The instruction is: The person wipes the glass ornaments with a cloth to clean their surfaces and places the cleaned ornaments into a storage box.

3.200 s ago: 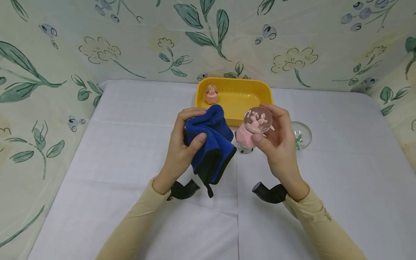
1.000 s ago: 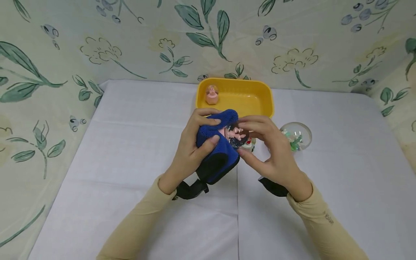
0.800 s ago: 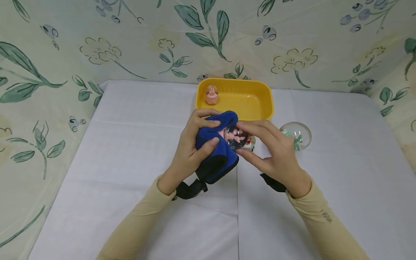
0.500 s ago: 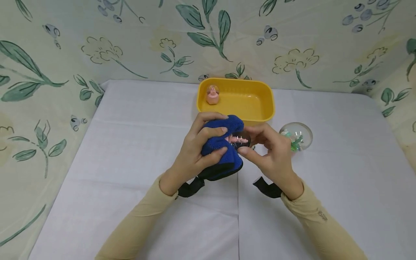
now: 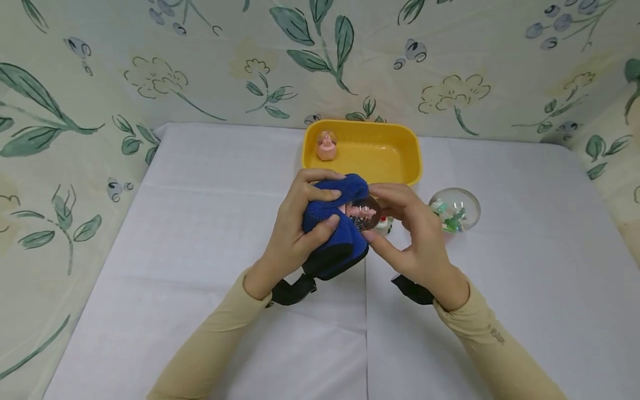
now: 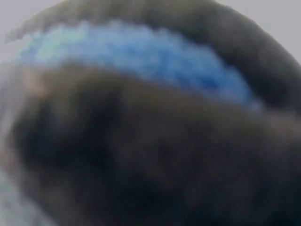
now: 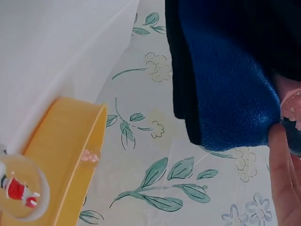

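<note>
My left hand (image 5: 292, 230) grips a folded blue cloth (image 5: 352, 186) with black edging, wrapped around the pink base of a snow globe. The globe's clear ball (image 5: 365, 215), with pink figures inside, pokes out of the cloth towards the right, tilted on its side. On that ball, my right hand (image 5: 422, 241) pinches with its thumb below and fingers above. In the right wrist view the cloth (image 7: 230, 89) hangs beside a fingertip, and part of the pink figure (image 7: 292, 108) shows. Dark blur and a blue strip of cloth (image 6: 141, 52) fill the left wrist view.
Behind the hands stands a yellow tray (image 5: 382, 158) with a small pink snow globe (image 5: 326, 147) at its left. A Santa snow globe (image 5: 384, 225) is partly hidden by my right hand. Farther right stands a globe with green figures (image 5: 456, 210). White cloth covers the table (image 5: 210, 233).
Earlier the cloth and snow globe were apart. The globe has tipped over with its base inside the cloth, and my right fingers have moved to its ball. Lately, both hands shifted slightly left.
</note>
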{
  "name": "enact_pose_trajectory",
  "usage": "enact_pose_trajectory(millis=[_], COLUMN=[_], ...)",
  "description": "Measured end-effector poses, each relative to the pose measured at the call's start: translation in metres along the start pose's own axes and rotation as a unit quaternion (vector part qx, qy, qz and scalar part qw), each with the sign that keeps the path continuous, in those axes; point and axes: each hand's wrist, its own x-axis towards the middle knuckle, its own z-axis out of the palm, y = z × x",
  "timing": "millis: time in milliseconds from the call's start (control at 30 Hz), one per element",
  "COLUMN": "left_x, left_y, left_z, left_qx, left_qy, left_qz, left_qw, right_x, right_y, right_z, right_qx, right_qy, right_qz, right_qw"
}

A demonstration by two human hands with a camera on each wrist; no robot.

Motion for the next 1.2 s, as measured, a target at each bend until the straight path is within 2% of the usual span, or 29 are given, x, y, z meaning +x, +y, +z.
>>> enact_pose_trajectory(millis=[167,300,400,500,600,667,733,867,1000,1100,1200], left_x=[-0.0011,-0.0013,-0.0033,-0.0061,-0.0089,-0.0096,-0.0093,-0.0067,-0.0044,-0.0044,-0.0056], left_y=[0.0008,0.0017,0.0004,-0.0009,-0.0016,-0.0019,-0.0018,-0.0011,0.0006,0.0014,0.0016], left_z=[-0.0006,0.0001,0.0005,0.0014,0.0032,0.0043,0.0051,0.0042,0.0004,-0.0016,-0.0018], left_qx=[-0.004,-0.006,0.009,0.026,0.035,0.036,0.032,0.011,-0.025,-0.046,-0.053], left_qy=[0.000,-0.013,-0.018,-0.023,-0.030,-0.030,-0.026,-0.003,0.020,0.021,0.014], left_qz=[-0.005,0.006,0.014,0.020,0.022,0.018,0.010,-0.022,-0.061,-0.085,-0.087], left_qw=[1.0000,0.9999,0.9997,0.9992,0.9987,0.9987,0.9991,0.9997,0.9976,0.9951,0.9948], right_x=[-0.0010,-0.0022,-0.0030,-0.0040,-0.0054,-0.0055,-0.0050,-0.0024,-0.0017,-0.0015,-0.0018], right_y=[0.0016,0.0033,0.0037,0.0034,0.0027,0.0024,0.0019,0.0014,0.0015,0.0015,0.0011], right_z=[0.0006,0.0037,0.0061,0.0078,0.0080,0.0072,0.0059,0.0035,0.0027,0.0023,0.0015], right_qx=[-0.051,-0.070,-0.051,-0.013,0.025,0.046,0.039,-0.014,-0.038,-0.048,-0.074], right_qy=[0.015,0.042,0.043,0.034,0.025,0.022,0.014,-0.004,-0.014,-0.015,-0.007], right_qz=[-0.068,-0.085,-0.052,0.016,0.079,0.102,0.109,0.075,0.005,-0.037,-0.050], right_qw=[0.996,0.993,0.996,0.999,0.996,0.994,0.993,0.997,0.999,0.998,0.996])
